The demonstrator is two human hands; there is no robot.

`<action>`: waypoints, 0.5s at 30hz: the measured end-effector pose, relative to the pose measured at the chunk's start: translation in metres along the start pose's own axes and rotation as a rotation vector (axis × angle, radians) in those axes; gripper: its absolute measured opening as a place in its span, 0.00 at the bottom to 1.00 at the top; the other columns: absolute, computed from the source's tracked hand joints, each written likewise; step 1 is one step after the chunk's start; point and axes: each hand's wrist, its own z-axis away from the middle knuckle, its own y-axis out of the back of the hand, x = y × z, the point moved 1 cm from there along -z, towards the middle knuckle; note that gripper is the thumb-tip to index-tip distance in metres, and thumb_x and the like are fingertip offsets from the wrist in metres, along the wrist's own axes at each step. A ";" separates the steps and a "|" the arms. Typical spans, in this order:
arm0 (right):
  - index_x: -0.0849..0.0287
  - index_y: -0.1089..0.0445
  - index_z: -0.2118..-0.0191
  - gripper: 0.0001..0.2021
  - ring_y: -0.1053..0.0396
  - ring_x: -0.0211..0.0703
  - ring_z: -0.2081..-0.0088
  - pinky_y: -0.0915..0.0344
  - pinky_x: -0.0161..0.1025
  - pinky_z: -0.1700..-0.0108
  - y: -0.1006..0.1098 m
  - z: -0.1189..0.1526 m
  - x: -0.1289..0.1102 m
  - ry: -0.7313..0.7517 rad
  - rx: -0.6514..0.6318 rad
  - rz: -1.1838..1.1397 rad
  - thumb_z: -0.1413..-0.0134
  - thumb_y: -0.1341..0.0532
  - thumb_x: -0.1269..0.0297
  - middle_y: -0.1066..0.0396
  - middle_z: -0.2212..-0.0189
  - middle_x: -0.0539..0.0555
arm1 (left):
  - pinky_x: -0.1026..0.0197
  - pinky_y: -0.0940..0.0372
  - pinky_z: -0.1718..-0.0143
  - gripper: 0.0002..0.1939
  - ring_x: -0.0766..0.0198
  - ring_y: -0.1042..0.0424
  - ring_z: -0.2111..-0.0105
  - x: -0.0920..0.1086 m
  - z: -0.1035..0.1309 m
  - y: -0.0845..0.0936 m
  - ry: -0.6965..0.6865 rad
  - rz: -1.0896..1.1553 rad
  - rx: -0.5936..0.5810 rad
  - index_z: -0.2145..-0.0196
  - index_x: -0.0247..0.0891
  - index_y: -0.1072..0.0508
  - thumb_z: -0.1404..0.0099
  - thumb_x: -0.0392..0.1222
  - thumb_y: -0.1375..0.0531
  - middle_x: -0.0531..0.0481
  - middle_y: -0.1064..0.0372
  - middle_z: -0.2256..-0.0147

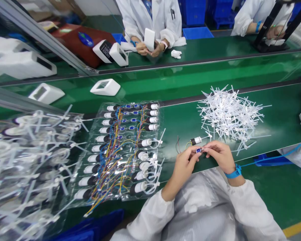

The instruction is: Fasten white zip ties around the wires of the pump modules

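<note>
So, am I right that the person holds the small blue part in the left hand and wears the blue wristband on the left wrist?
Not quite: in the head view, the blue wristband is on the wrist of the right hand. The left hand does hold the small blue part.

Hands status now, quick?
Left hand: closed, holding a small blue component.
Right hand: fingers at the component's other end; can't tell whether they grip it.
</note>
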 end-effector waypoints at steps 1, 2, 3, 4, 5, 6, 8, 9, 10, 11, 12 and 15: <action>0.54 0.15 0.62 0.13 0.21 0.45 0.72 0.19 0.43 0.65 0.000 0.000 0.000 0.000 -0.002 -0.001 0.41 0.22 0.49 0.16 0.67 0.54 | 0.58 0.26 0.59 0.12 0.59 0.20 0.69 0.000 0.000 0.000 0.001 0.001 0.000 0.47 0.42 0.18 0.22 0.46 0.37 0.52 0.19 0.68; 0.54 0.15 0.62 0.14 0.21 0.45 0.71 0.19 0.44 0.64 0.000 0.000 0.000 -0.001 -0.005 -0.003 0.41 0.22 0.49 0.16 0.66 0.54 | 0.59 0.26 0.60 0.12 0.59 0.20 0.69 0.000 0.000 0.000 0.002 0.001 -0.001 0.47 0.42 0.18 0.23 0.46 0.37 0.52 0.19 0.69; 0.54 0.16 0.63 0.14 0.21 0.45 0.71 0.19 0.44 0.64 0.000 0.000 0.000 -0.003 -0.007 -0.008 0.41 0.22 0.48 0.16 0.66 0.54 | 0.59 0.26 0.60 0.12 0.59 0.20 0.69 0.000 0.000 0.000 0.003 0.000 -0.004 0.47 0.42 0.18 0.22 0.46 0.37 0.52 0.20 0.69; 0.54 0.16 0.63 0.14 0.21 0.45 0.70 0.19 0.44 0.63 0.000 0.000 0.001 -0.005 -0.008 -0.013 0.41 0.22 0.48 0.16 0.66 0.54 | 0.59 0.26 0.60 0.12 0.59 0.20 0.69 0.000 0.000 0.000 0.004 -0.001 -0.007 0.47 0.41 0.18 0.22 0.45 0.38 0.52 0.20 0.69; 0.54 0.16 0.63 0.14 0.20 0.45 0.70 0.18 0.44 0.63 -0.001 0.000 0.001 -0.007 -0.007 -0.019 0.41 0.22 0.48 0.16 0.66 0.54 | 0.59 0.26 0.60 0.12 0.59 0.20 0.69 0.000 0.000 0.000 0.003 -0.001 -0.010 0.47 0.41 0.18 0.22 0.45 0.38 0.52 0.20 0.69; 0.54 0.16 0.63 0.14 0.20 0.46 0.69 0.18 0.44 0.62 -0.001 0.000 0.001 -0.007 -0.006 -0.026 0.41 0.22 0.49 0.16 0.66 0.54 | 0.59 0.27 0.60 0.12 0.60 0.20 0.68 0.001 0.000 -0.001 -0.001 0.000 -0.012 0.48 0.41 0.18 0.22 0.46 0.38 0.52 0.20 0.68; 0.53 0.16 0.62 0.14 0.19 0.47 0.67 0.18 0.44 0.61 -0.001 0.000 0.002 -0.006 -0.002 -0.036 0.41 0.22 0.49 0.16 0.66 0.54 | 0.59 0.27 0.60 0.12 0.59 0.20 0.68 0.002 0.000 -0.001 -0.008 -0.007 -0.014 0.48 0.42 0.19 0.21 0.47 0.39 0.52 0.19 0.67; 0.53 0.17 0.62 0.14 0.19 0.47 0.67 0.18 0.44 0.60 -0.001 0.001 0.002 -0.006 -0.003 -0.038 0.41 0.22 0.48 0.16 0.66 0.55 | 0.59 0.27 0.60 0.12 0.59 0.20 0.68 0.002 0.000 -0.001 -0.011 -0.013 -0.014 0.48 0.42 0.19 0.21 0.47 0.39 0.51 0.19 0.67; 0.53 0.17 0.62 0.14 0.19 0.48 0.66 0.18 0.45 0.60 0.000 0.001 0.002 -0.007 -0.006 -0.037 0.40 0.22 0.48 0.16 0.65 0.55 | 0.59 0.27 0.60 0.12 0.59 0.20 0.68 0.002 0.000 -0.001 -0.012 -0.019 -0.014 0.48 0.42 0.19 0.21 0.47 0.39 0.52 0.20 0.67; 0.53 0.17 0.62 0.14 0.18 0.48 0.66 0.18 0.46 0.59 0.000 0.001 0.002 -0.008 -0.011 -0.035 0.40 0.22 0.48 0.16 0.65 0.55 | 0.59 0.27 0.60 0.12 0.59 0.20 0.68 0.003 0.000 0.000 -0.012 -0.024 -0.015 0.48 0.42 0.19 0.21 0.47 0.39 0.52 0.20 0.68; 0.53 0.17 0.62 0.15 0.18 0.49 0.65 0.17 0.46 0.58 0.000 0.001 0.002 -0.010 -0.015 -0.036 0.40 0.22 0.47 0.16 0.65 0.55 | 0.59 0.27 0.60 0.12 0.59 0.20 0.68 0.003 0.000 0.000 -0.011 -0.028 -0.015 0.48 0.42 0.19 0.21 0.47 0.39 0.52 0.20 0.68; 0.53 0.17 0.59 0.16 0.16 0.51 0.61 0.17 0.47 0.55 0.001 0.001 0.003 -0.013 -0.022 -0.056 0.41 0.22 0.47 0.15 0.64 0.55 | 0.59 0.27 0.60 0.12 0.59 0.20 0.68 0.003 0.000 0.000 -0.022 -0.034 -0.014 0.47 0.42 0.19 0.21 0.47 0.38 0.52 0.20 0.68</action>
